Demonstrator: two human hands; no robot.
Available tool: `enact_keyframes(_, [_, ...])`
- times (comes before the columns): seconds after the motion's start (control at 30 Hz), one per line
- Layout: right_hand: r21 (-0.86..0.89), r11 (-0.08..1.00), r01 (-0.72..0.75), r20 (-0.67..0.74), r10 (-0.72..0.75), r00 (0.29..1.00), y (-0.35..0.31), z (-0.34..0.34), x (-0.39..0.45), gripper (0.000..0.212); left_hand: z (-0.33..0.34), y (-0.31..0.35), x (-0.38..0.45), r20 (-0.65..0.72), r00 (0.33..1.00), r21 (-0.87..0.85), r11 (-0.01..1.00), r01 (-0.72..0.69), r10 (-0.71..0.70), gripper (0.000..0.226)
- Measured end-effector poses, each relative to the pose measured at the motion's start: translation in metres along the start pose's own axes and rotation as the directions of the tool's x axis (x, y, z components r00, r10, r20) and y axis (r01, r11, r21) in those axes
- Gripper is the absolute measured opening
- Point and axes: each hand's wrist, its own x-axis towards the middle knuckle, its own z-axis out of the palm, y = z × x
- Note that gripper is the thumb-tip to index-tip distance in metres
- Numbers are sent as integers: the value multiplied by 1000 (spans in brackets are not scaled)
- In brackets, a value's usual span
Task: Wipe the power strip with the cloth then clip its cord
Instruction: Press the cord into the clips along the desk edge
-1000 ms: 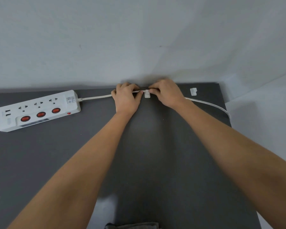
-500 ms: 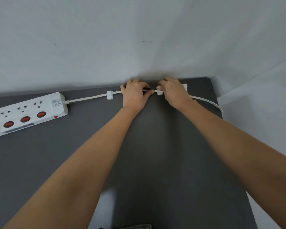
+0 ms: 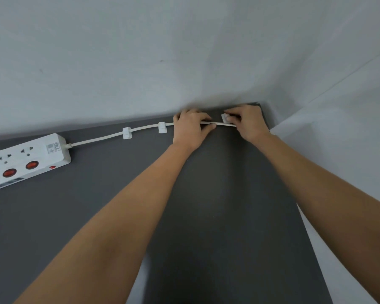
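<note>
Now both forearms reach across the dark worktop (image 3: 206,216) toward the cord (image 3: 97,140). Left hand (image 3: 190,128) pinches it down, grip closed, likely keeping it taut. Just right, the right hand (image 3: 247,122) presses a third clip (image 3: 225,118); two clips (image 3: 126,133) already hold toward the power strip (image 3: 26,159). No cloth visible.

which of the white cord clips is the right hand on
The clip farthest from the power strip, at the table's far right corner. The right hand pinches it; the other two clips sit untouched on the cord.
</note>
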Motion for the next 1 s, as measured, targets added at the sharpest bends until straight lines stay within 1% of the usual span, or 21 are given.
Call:
enact_keyframes(0.07, [-18, 999, 45, -3, -45, 999, 0, 1, 5, 17, 7, 5, 5, -39, 997, -23, 998, 58, -59, 17])
enact_keyframes(0.17, [-45, 995, 85, -12, -86, 996, 4, 5, 10, 18, 15, 9, 9, -68, 994, 38, 995, 91, -88, 15])
enact_keyframes(0.33, [-73, 994, 78, -39, -81, 996, 6, 12, 15, 21, 22, 15, 9, -127, 986, 124, 984, 127, -111, 18])
enact_keyframes(0.5, [-90, 993, 76, -20, -78, 997, 6, 10, 17, 21, 23, 11, 6, -109, 991, -26, 997, 76, -78, 19])
enact_keyframes(0.63, [-106, 991, 85, -18, -88, 996, 5, 10, 16, 20, 26, 16, 10, -159, 977, 5, 989, 145, -142, 20])
enact_keyframes(0.7, [-114, 989, 89, -14, -91, 996, 3, 10, 15, 20, 27, 21, 13, -159, 970, 32, 981, 191, -184, 20])
enact_keyframes(0.8, [-69, 994, 87, -5, -87, 996, 2, 7, 9, 20, 24, 26, 10, -142, 964, 62, 970, 237, -226, 26])
enact_keyframes(0.83, [-68, 993, 95, 7, -95, 995, 2, 6, 4, 21, 21, 26, 4, -148, 960, 57, 967, 249, -238, 32])
enact_keyframes(0.87, [-93, 989, 112, 11, -111, 994, 3, 8, -1, 24, 19, 22, -5, -181, 953, 41, 966, 256, -245, 39])
enact_keyframes(0.9, [-138, 985, 101, 17, -100, 995, 5, 11, -8, 31, 13, 16, -17, -242, 934, 10, 962, 274, -263, 46])
enact_keyframes(0.93, [-171, 984, 58, 10, -57, 998, 8, 17, -17, 40, 6, 7, -32, -327, 893, -28, 948, 316, -308, 51])
enact_keyframes(0.97, [-184, 983, 0, 9, 2, 1000, 8, 21, -26, 47, -3, -6, -49, -423, 819, -75, 915, 395, -388, 55])
enact_keyframes(1.0, [-189, 981, -40, 1, 41, 999, 10, 28, -34, 51, -16, -22, -67, -504, 718, -125, 863, 489, -480, 58])
